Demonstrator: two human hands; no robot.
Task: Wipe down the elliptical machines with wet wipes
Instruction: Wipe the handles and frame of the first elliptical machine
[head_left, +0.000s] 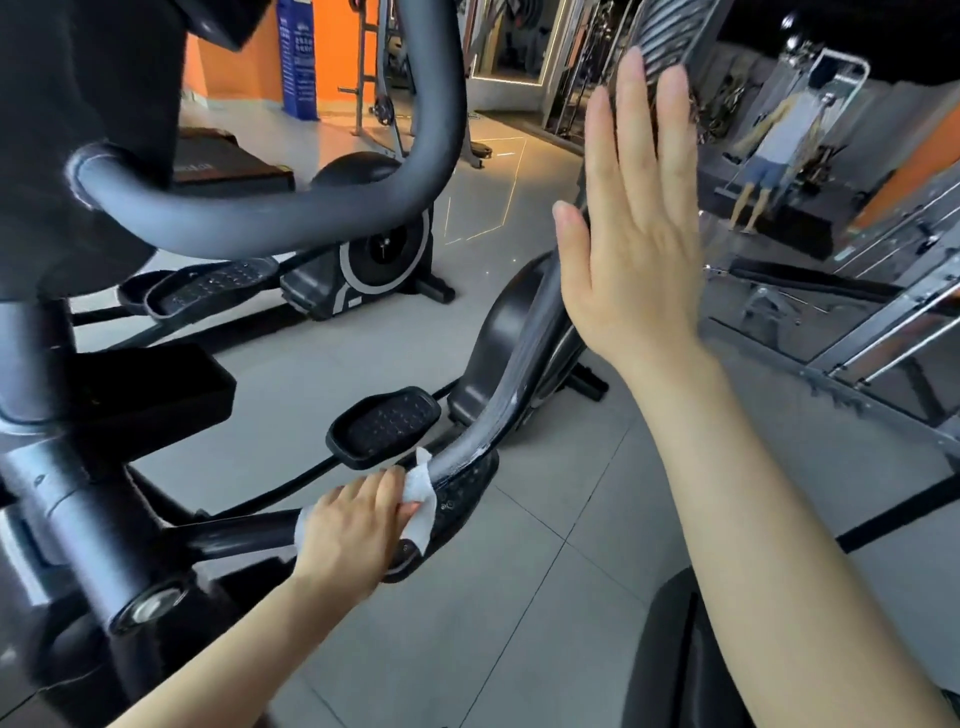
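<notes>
Low down, left hand fingers curled around wet wipe on elliptical arm; right hand fingers straight, together.

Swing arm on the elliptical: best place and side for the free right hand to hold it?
Wrap the ribbed grip at the swing arm's top, from its right side, where the open right hand already rests; the left hand holds the wet wipe low.

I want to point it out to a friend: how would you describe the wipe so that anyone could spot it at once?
Start at the long dark swing arm of the nearest elliptical, which slants down from upper right toward the lower middle. At its lower end, just below the black foot pedal, the left hand presses the wet wipe against the arm. It is the only white, crumpled thing among black and grey parts.
</notes>
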